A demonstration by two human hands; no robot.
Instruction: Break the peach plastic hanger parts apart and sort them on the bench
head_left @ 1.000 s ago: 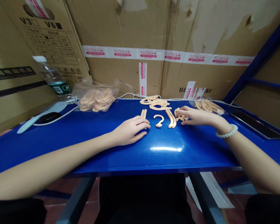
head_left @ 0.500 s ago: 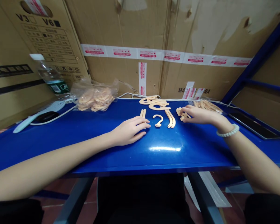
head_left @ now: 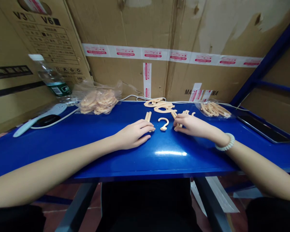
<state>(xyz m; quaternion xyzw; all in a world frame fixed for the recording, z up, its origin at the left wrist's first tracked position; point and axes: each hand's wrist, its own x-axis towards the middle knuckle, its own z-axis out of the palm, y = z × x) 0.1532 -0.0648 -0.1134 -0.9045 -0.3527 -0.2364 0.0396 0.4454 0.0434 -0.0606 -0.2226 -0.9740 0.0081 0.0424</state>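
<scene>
Several pale orange plastic pieces lie on a blue table (head_left: 87, 141). My left hand (head_left: 134, 134) rests on the table with fingers loosely stretched, its fingertips touching a pair of straight sticks (head_left: 148, 116). A hook-shaped piece (head_left: 163, 123) lies between my hands. My right hand (head_left: 189, 125), with a bead bracelet on its wrist, lies over the curved strips (head_left: 174, 115), fingers bent on them. Small pieces (head_left: 188, 112) show just behind it. A pile of curved pieces (head_left: 159, 105) sits at the back.
A clear bag of orange parts (head_left: 98, 101) and a water bottle (head_left: 52, 80) stand at the back left, near a white tool (head_left: 36, 119) and cable. Another bag of strips (head_left: 214, 109) lies back right, a dark tablet (head_left: 262, 127) far right. Cardboard boxes (head_left: 159, 38) wall the back.
My right hand has moved left from the small pieces onto the curved strips beside the hook. My left hand has stayed put.
</scene>
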